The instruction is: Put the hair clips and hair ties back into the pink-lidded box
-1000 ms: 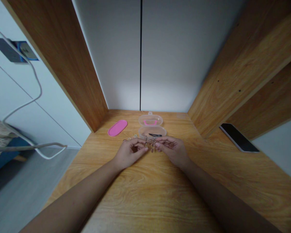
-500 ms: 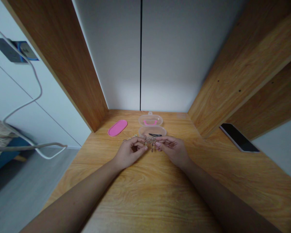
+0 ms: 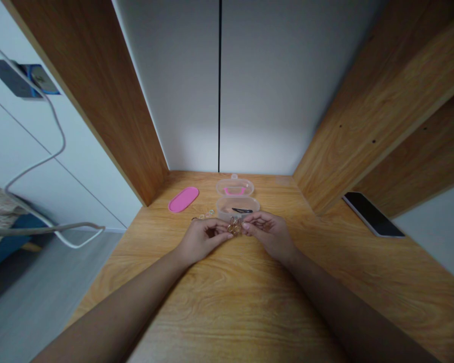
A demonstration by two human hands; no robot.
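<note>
A cluster of small brownish-gold loops is held between my two hands just in front of the clear box; its exact kind is too small to make out. My left hand pinches its left side between thumb and fingers. On the right, the thumb and fingertips of my right hand close on the other side. Right behind them stands an open clear plastic box with a black hair clip inside. Several small rings lie on the table beyond my left hand.
A pink oval tray or lid lies back left. The box's hinged lid, with a pink piece showing, leans back. A dark-screened phone rests at the right. Wooden panels rise on both sides of the wooden tabletop.
The loops have turned and bunched closer together between my fingertips, and my left fingers have shifted slightly right and down. The small rings behind my left hand show more. Everything else stays put.
</note>
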